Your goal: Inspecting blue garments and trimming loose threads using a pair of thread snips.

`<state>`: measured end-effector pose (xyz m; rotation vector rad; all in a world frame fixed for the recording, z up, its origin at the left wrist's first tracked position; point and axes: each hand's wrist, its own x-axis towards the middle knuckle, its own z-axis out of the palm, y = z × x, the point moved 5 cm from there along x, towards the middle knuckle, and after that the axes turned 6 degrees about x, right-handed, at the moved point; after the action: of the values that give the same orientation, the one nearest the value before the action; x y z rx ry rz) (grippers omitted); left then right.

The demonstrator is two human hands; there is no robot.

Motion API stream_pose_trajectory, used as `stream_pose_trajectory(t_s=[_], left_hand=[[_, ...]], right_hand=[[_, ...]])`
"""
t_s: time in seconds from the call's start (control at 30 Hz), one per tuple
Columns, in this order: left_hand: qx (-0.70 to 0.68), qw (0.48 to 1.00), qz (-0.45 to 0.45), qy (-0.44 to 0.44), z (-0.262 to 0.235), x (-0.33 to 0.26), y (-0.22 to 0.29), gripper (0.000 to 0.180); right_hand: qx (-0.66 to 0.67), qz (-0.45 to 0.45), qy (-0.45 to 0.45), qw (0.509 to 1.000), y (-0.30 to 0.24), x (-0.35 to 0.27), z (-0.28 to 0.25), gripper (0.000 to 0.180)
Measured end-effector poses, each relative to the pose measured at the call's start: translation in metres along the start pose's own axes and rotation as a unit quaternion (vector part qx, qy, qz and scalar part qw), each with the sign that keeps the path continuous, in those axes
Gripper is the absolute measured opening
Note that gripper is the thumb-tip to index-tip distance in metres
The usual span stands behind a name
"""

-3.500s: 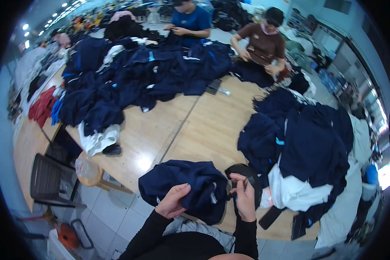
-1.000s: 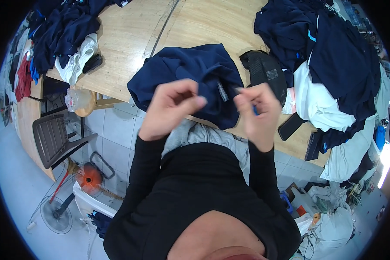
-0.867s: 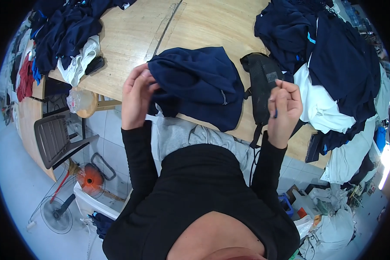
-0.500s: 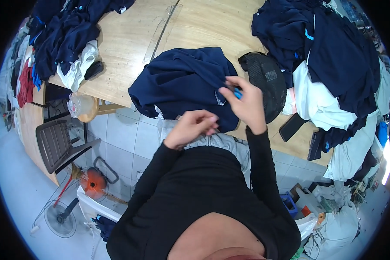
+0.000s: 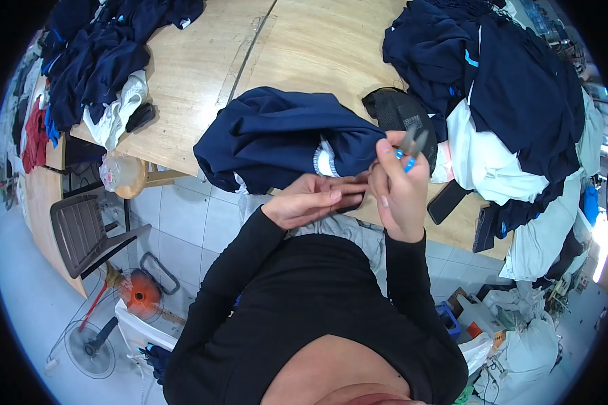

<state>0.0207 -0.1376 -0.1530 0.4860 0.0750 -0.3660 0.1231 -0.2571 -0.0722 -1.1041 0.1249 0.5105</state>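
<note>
A dark navy garment (image 5: 270,131) lies bunched at the table's near edge, a white strip with stitched edging (image 5: 324,160) showing on it. My right hand (image 5: 402,192), at the garment's right side, is closed around small thread snips (image 5: 415,142) with blue parts and grey blades pointing up and away. Just in front of the garment is my left hand (image 5: 304,202), palm partly up and fingers stretched toward the right hand. Its fingertips lie close to the right hand's fingers; whether they touch the cloth is unclear.
A black mesh item (image 5: 402,111) lies right of the garment, with a dark phone (image 5: 449,201) nearer me. Navy and white clothes are heaped at right (image 5: 520,101) and far left (image 5: 101,81). A brown chair (image 5: 84,226) and an orange fan (image 5: 140,295) stand at left.
My right hand has moved nearer and slightly right, its snips now turned up into sight. The left hand's fingers have straightened. The garment has shifted, exposing more of the white strip.
</note>
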Motion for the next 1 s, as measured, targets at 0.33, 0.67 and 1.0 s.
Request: stream_pose_trajectory(t_s=[0.33, 0.67, 1.0], left_hand=[[0.129, 0.939, 0.258, 0.187, 0.008, -0.022, 0.049, 0.033], [0.123, 0.931, 0.298, 0.173, 0.020, -0.018, 0.068, 0.015], [0.132, 0.931, 0.299, 0.162, 0.025, -0.023, 0.067, 0.026]], right_hand=[[0.023, -0.057, 0.061, 0.996, 0.007, -0.023, -0.023, 0.017], [-0.260, -0.125, 0.002, 0.958, 0.005, -0.026, -0.026, 0.027], [-0.275, -0.198, -0.124, 0.933, -0.001, -0.039, 0.012, 0.028]])
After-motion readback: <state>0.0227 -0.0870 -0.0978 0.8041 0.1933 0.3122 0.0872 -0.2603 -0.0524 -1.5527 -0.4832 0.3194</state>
